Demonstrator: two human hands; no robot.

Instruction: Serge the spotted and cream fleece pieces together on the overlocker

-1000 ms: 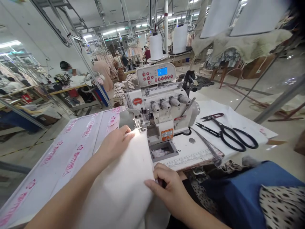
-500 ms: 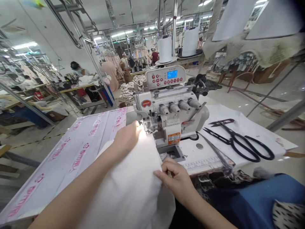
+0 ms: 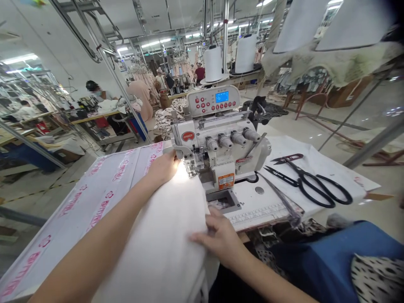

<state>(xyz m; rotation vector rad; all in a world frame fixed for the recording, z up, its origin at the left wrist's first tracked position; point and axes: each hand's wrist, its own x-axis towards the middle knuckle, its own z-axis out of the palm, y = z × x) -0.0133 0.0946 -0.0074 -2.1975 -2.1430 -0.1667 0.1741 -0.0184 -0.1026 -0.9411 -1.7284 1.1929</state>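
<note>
A white overlock sewing machine (image 3: pixel 221 147) stands on the table in front of me. A piece of white fabric (image 3: pixel 164 244) lies from my lap up to the machine's presser foot. My left hand (image 3: pixel 164 168) rests flat on the fabric right beside the foot, fingers together and stretched out. My right hand (image 3: pixel 217 235) lies lower down on the fabric's right edge, fingers spread and pressing on the cloth.
Large black scissors (image 3: pixel 315 187) and small thread snips (image 3: pixel 285 159) lie on the table right of the machine. Printed plastic sheeting (image 3: pixel 94 198) covers the table's left side. Two thread cones (image 3: pixel 213 63) stand behind. A person sits at a far bench (image 3: pixel 94 115).
The fabric has fed forward under the foot. My left hand slid up to the machine with it. My right hand went from pinching the edge to lying flat on the cloth.
</note>
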